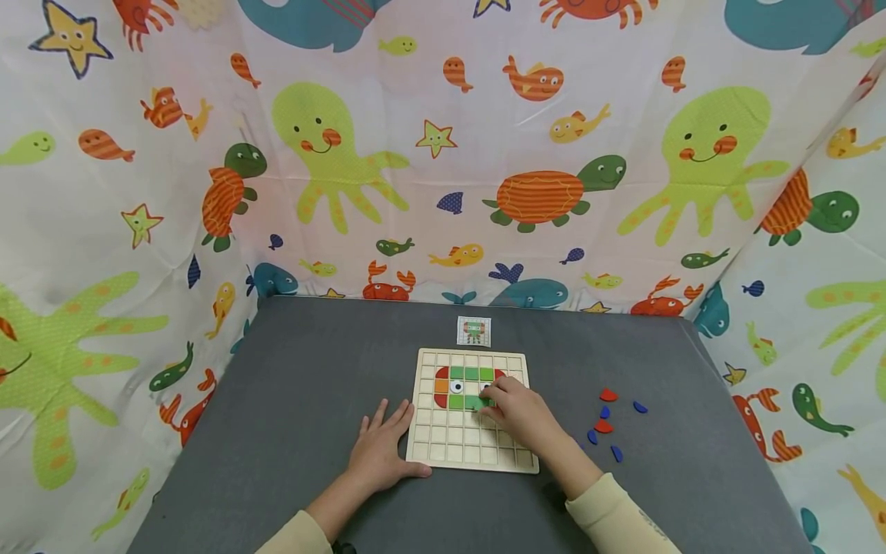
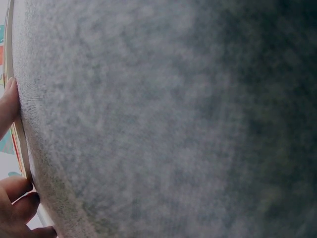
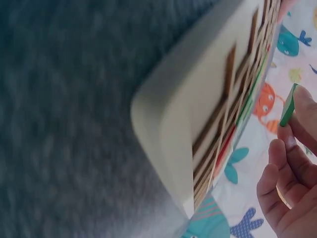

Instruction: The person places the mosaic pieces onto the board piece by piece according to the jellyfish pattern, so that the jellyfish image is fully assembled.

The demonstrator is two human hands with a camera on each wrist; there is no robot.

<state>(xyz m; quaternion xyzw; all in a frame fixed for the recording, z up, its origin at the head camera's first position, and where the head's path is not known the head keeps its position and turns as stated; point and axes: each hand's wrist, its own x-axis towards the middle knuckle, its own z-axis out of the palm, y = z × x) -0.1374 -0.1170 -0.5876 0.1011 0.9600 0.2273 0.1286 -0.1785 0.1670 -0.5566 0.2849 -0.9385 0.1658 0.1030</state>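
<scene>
A square wooden grid board (image 1: 443, 454) lies on the dark table, with a shape of colored pieces on its upper part. That shape has red rounded corners (image 1: 441, 373), green squares (image 1: 471, 374), an orange square (image 1: 441, 386) and eye tiles (image 1: 457, 387). My right hand (image 1: 521, 415) is over the board's right half, hiding part of the shape. Between its thumb and finger it pinches a small green tile (image 3: 289, 106), held above the grid in the right wrist view. My left hand (image 1: 381, 446) is spread at the board's left side, fingertips along the edge, thumb by the near left corner.
A small picture card (image 1: 474, 332) lies behind the board. To the right, red pieces (image 1: 608, 395) and several blue pieces (image 1: 617, 454) are scattered on the dark tabletop (image 1: 332, 362). A sea-animal patterned curtain (image 1: 429, 185) surrounds the table at the back and sides.
</scene>
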